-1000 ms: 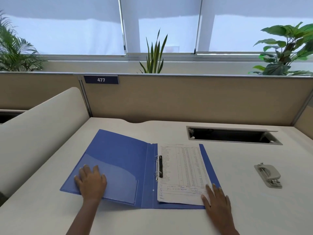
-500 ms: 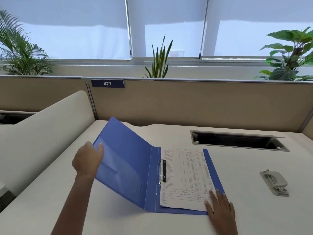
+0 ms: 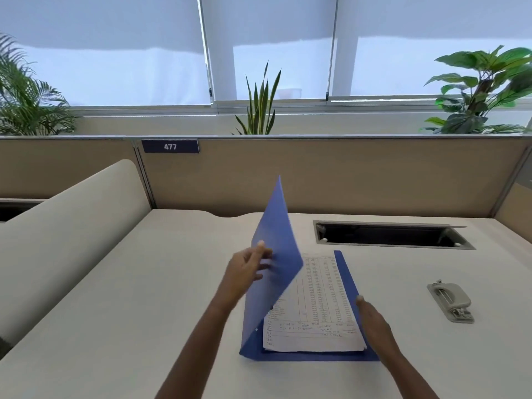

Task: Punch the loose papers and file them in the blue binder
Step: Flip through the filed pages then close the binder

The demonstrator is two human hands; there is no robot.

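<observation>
Closing step, I'd say. Binder (image 3: 347, 273) sits centre frame with papers (image 3: 319, 306) inside. Left hand (image 3: 244, 269) pinches the cover (image 3: 276, 240), near upright. Right hand (image 3: 374, 321) is flat, fingers straight, on the binder's right edge. Next: swing cover down, right hand clear first.

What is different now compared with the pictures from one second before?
The left hand, earlier flat on the blue plastic binder cover, took hold of its edge and swung it up and to the right; it now stands almost upright over the printed white papers. The right hand stayed at the papers' right edge, and the papers and the grey hole punch kept their places.
</observation>
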